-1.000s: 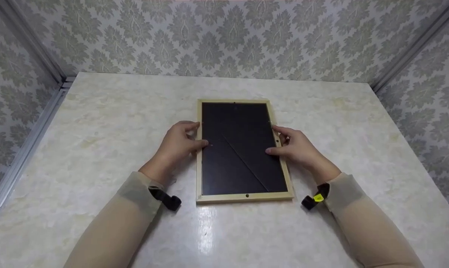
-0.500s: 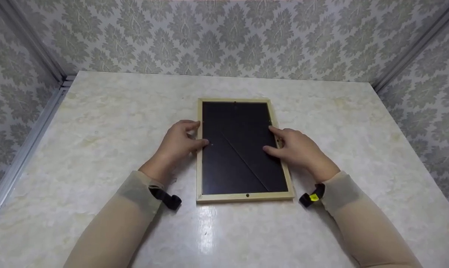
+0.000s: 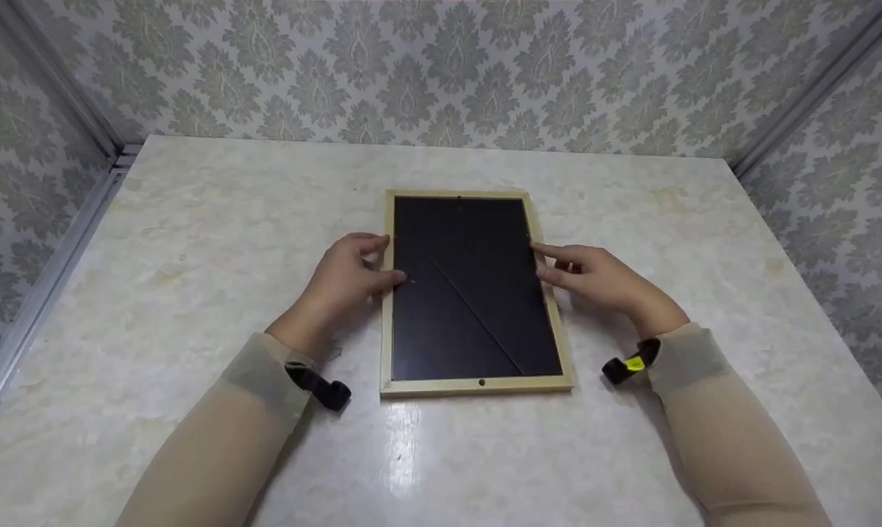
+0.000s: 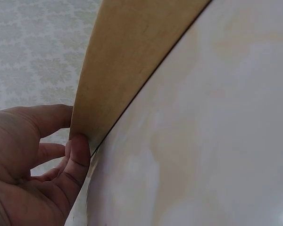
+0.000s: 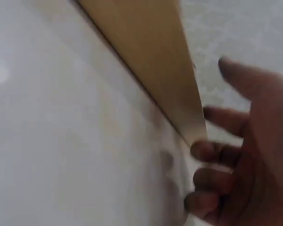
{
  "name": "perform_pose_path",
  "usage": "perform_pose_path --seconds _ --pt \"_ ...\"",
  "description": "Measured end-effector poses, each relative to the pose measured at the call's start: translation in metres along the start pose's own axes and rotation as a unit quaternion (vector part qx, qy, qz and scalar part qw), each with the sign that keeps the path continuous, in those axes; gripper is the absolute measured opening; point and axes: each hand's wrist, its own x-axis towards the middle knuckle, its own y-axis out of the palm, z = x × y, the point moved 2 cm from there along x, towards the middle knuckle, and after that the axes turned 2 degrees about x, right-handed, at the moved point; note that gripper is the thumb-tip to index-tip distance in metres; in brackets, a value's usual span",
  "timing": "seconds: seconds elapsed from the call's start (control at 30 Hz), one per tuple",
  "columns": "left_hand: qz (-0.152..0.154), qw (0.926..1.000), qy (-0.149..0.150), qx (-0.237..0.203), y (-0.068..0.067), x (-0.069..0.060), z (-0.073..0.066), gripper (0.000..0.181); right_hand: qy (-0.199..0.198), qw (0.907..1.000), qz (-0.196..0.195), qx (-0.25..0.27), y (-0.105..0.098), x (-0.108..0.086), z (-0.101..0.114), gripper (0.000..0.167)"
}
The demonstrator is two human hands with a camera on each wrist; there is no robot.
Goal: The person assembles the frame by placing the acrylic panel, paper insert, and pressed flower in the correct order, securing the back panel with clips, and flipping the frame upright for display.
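A picture frame (image 3: pixel 477 293) with a pale wooden border and a black back panel lies flat on the table, back side up. A thin diagonal line crosses the panel. On its left side, my left hand (image 3: pixel 344 277) holds the border, thumb over onto the black panel and fingers against the outer side. The left wrist view has these fingers (image 4: pixel 78 157) touching the wooden side. Beside the opposite border is my right hand (image 3: pixel 598 278), its fingers loosely bent at the edge. In the right wrist view, blurred fingers (image 5: pixel 217 153) spread next to the wooden side, gripping nothing.
The marbled table (image 3: pixel 228 219) extends around the frame on all sides. Patterned wallpaper (image 3: pixel 455 73) covers the walls at the back and both sides. Black wrist cameras are strapped to both wrists, a yellow tag on the right one.
My right hand slid inward over the border, then drew back to the right, its thumb coming off the black panel. My left hand kept its hold. The frame stays nearly in place.
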Motion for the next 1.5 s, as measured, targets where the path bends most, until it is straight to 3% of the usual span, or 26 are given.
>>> perform_pose_path --seconds 0.07,0.17,0.47,0.77,1.03,1.27,1.5 --pt "0.001 1.0 0.002 -0.002 -0.001 -0.001 0.002 0.078 -0.028 0.9991 -0.016 0.03 -0.005 -0.001 -0.007 0.052" --pt "0.002 1.0 0.005 -0.003 -0.003 -0.003 0.005 0.078 -0.074 0.9959 -0.041 0.034 -0.009 -0.002 -0.011 0.045" --pt "-0.003 0.9999 -0.003 -0.013 -0.007 -0.004 0.007 0.076 -0.167 0.9834 -0.049 -0.052 -0.01 0.004 0.002 0.037" --pt "0.0 0.9999 0.002 -0.013 -0.005 -0.001 0.004 0.075 -0.175 0.9773 -0.054 -0.107 -0.012 -0.001 0.01 0.044" --pt "0.006 0.9998 0.008 -0.017 -0.002 0.0 0.001 0.075 -0.149 0.9762 -0.054 -0.149 -0.013 -0.01 0.02 0.023" --pt "0.009 0.9999 0.01 -0.011 -0.001 -0.001 0.0 0.075 -0.143 0.977 -0.051 -0.149 -0.012 -0.013 0.022 0.012" --pt "0.01 0.9997 0.014 -0.015 -0.003 -0.001 0.0 0.076 -0.177 0.9663 -0.066 -0.175 -0.01 -0.016 0.03 0.008"
